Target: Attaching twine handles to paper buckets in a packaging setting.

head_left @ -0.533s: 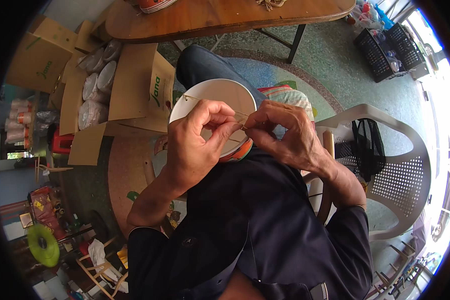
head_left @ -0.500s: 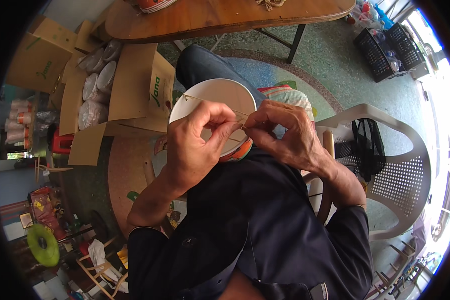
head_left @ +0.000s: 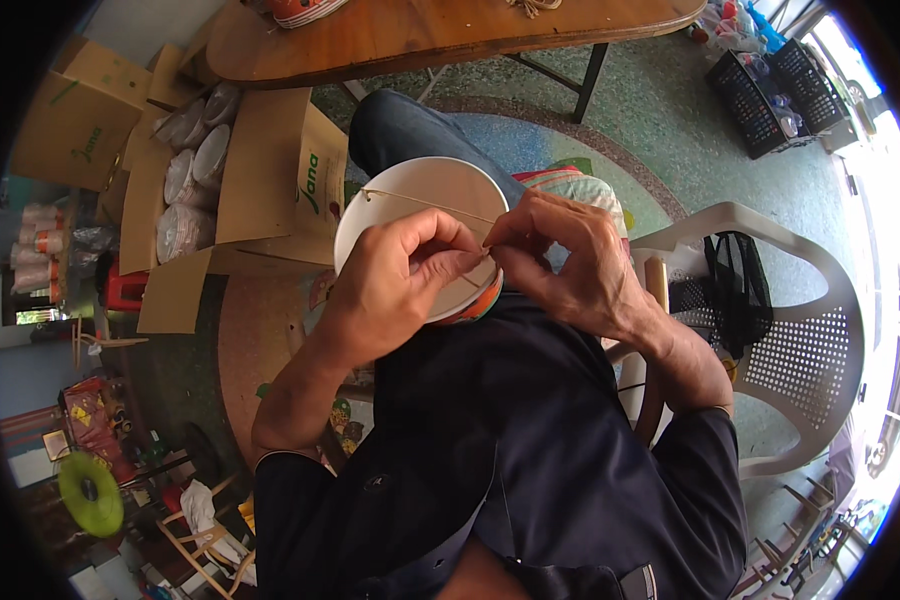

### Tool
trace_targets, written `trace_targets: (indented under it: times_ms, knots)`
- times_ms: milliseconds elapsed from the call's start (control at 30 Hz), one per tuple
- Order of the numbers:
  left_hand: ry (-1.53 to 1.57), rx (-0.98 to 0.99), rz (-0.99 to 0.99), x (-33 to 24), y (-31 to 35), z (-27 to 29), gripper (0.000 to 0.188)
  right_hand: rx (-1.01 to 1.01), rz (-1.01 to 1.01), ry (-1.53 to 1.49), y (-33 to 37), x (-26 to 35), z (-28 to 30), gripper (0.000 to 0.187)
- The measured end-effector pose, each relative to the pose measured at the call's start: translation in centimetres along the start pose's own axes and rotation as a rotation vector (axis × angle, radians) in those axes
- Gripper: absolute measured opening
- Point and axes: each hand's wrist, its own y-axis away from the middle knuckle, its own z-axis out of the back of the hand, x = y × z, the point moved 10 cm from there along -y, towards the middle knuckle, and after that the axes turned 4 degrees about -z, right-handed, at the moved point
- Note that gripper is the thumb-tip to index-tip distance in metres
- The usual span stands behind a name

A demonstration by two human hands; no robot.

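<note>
On my lap rests a round paper tub (head_left: 410, 185), white inside with an orange and green printed outside. A thin tan string (head_left: 435, 204) runs from a hole near its far left rim across the opening to my fingers. My left hand (head_left: 400, 275) pinches the string, thumb against forefinger, over the tub's near part. Close beside it, my right hand (head_left: 570, 265) pinches the string near the right rim, with the fingertips of both hands almost touching. The exact shape of the string between the fingertips is too small to make out.
A wooden table (head_left: 450, 40) stands ahead, carrying a bundle of string (head_left: 535, 6) and a printed tub (head_left: 308, 10). An open cardboard box (head_left: 260, 170) of stacked tubs is at the left. A plastic chair (head_left: 820, 330) stands to the right, black crates (head_left: 770, 105) beyond it.
My fingertips have shifted slightly on the string and remain pinched. The string across the tub shows more plainly now, and the tub has moved a little left.
</note>
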Motion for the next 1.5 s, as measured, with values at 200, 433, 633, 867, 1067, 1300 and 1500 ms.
trace_targets:
  times_ms: [200,433,633,867,1067,1300,1500]
  knots:
    - [0.684,0.222,0.319,3.4,-0.3,-2.7,0.015,0.017,-0.233,-0.268,0.2,-2.5,-0.5,0.008]
    - [0.757,0.172,0.301,3.9,-0.7,-2.2,0.018,0.033,-0.022,-0.078,-0.1,0.2,0.3,0.013]
    - [0.406,0.107,0.197,3.0,-0.9,-1.2,0.016,-0.027,0.070,0.023,0.0,0.2,0.3,0.014]
    - [0.258,0.066,0.185,1.7,-1.1,-0.9,0.016,-0.002,0.006,-0.017,-0.1,-0.4,0.2,0.013]
    - [0.355,0.136,0.231,2.3,-0.7,-1.5,0.017,0.077,-0.140,-0.163,0.0,-2.6,-0.2,0.015]
    - [0.385,0.134,0.201,2.3,-0.4,-0.6,0.021,0.206,-0.404,-0.446,-0.3,-5.6,0.1,0.016]
    - [0.258,0.315,0.233,2.5,-0.2,-1.9,0.029,0.191,-0.417,-0.493,-0.6,-5.9,0.1,0.020]
